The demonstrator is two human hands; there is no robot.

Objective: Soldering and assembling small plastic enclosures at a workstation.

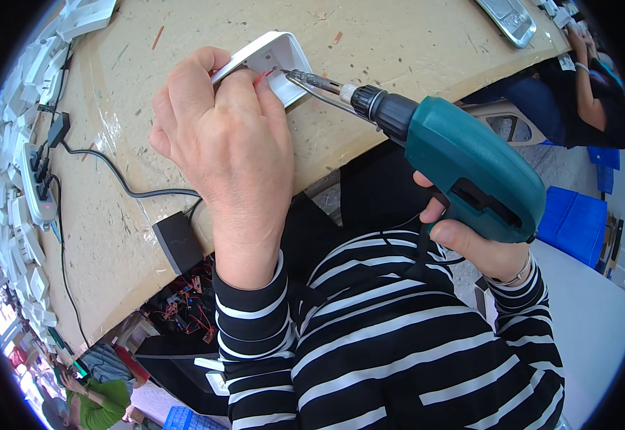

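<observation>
My left hand point(226, 136) is closed on an open white plastic housing point(283, 49), tilted on its side over the tabletop. A short red wire point(260, 78) shows at its fingertips, inside the housing. My right hand point(466, 242) grips a green pistol-shaped soldering gun point(481, 161) by its handle, fingers at the trigger. The gun's metal tip point(301, 76), with a thin feed tube beneath it, reaches into the housing close to the wire's end. Whether tip and wire touch, I cannot tell.
White plastic parts point(18, 208) line the table's left edge beside a power strip point(34, 183). A black cable point(122, 186) crosses the tabletop point(183, 21) near a black box point(177, 242). Below sits a bin of red wires point(194, 304). A metal tray point(511, 21) lies far right; other people work nearby.
</observation>
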